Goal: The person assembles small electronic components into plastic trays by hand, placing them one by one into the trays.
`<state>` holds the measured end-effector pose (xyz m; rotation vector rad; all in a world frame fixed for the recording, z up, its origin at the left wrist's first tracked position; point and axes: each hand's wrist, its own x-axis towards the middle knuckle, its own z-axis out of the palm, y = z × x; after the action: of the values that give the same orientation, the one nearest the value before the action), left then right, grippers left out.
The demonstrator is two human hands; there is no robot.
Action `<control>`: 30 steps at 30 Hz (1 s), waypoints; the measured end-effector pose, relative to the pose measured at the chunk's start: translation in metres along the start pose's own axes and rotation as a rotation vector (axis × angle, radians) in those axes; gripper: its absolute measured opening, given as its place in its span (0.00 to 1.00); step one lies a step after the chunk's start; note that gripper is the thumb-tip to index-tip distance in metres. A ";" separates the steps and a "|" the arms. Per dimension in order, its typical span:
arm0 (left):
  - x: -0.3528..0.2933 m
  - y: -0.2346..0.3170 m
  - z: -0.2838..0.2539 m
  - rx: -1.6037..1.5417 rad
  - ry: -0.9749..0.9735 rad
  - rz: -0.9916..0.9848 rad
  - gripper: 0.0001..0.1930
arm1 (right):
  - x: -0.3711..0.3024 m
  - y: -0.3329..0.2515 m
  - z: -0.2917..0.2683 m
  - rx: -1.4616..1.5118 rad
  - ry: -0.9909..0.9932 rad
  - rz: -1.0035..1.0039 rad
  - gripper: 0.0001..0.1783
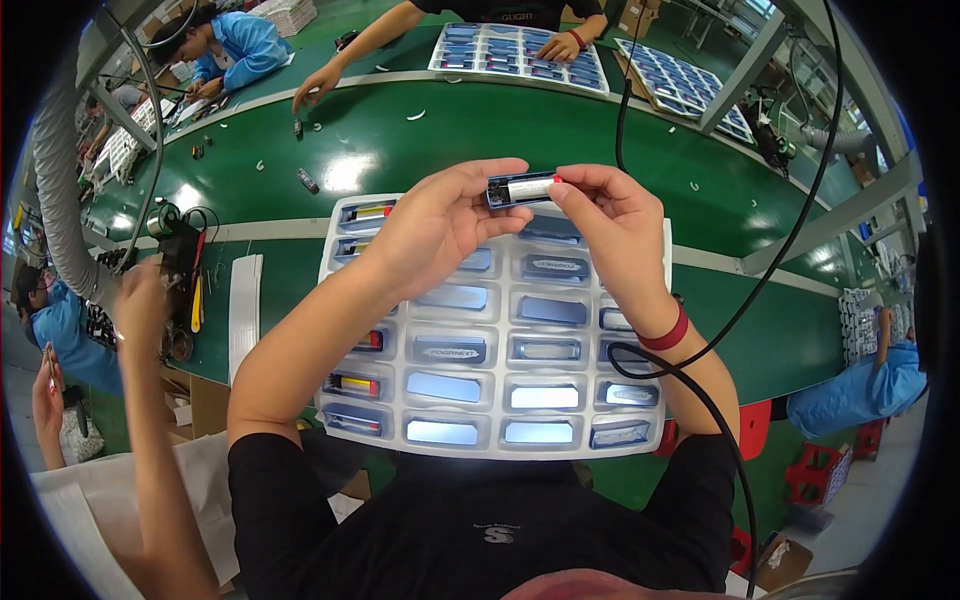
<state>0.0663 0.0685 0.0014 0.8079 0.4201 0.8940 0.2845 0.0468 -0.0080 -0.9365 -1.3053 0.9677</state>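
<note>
A small dark-blue casing (495,193) is held over the far part of a white compartment tray, with a silver cylindrical battery (528,188) with a red end lying in it. My left hand (450,215) grips the casing's left end between thumb and fingers. At the other end, my right hand (620,215) pinches the battery's red end and the casing's edge. Below both hands spreads the white tray (398,385). Its left column has casings with yellow, red and black parts (354,385); other compartments hold flat, shiny bluish casings (443,387).
A black cable (735,330) hangs across my right forearm. To the left lie a white strip (245,315) and a yellow-handled tool (197,300); a neighbour's arm (150,400) reaches up. Across the green table (560,125), another person works at a filled tray (480,75). Loose parts (308,181) lie scattered.
</note>
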 end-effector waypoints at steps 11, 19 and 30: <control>-0.002 -0.006 0.005 0.239 0.042 0.039 0.28 | -0.003 0.008 0.000 -0.123 0.012 -0.124 0.09; 0.000 -0.008 -0.001 0.330 0.025 0.021 0.31 | -0.005 0.002 -0.003 -0.346 -0.035 -0.244 0.11; -0.005 -0.009 0.003 0.248 -0.047 0.055 0.30 | -0.006 0.016 -0.003 -0.251 0.008 -0.440 0.12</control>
<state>0.0704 0.0601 -0.0033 1.0704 0.4759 0.8822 0.2865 0.0464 -0.0254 -0.7896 -1.5672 0.4673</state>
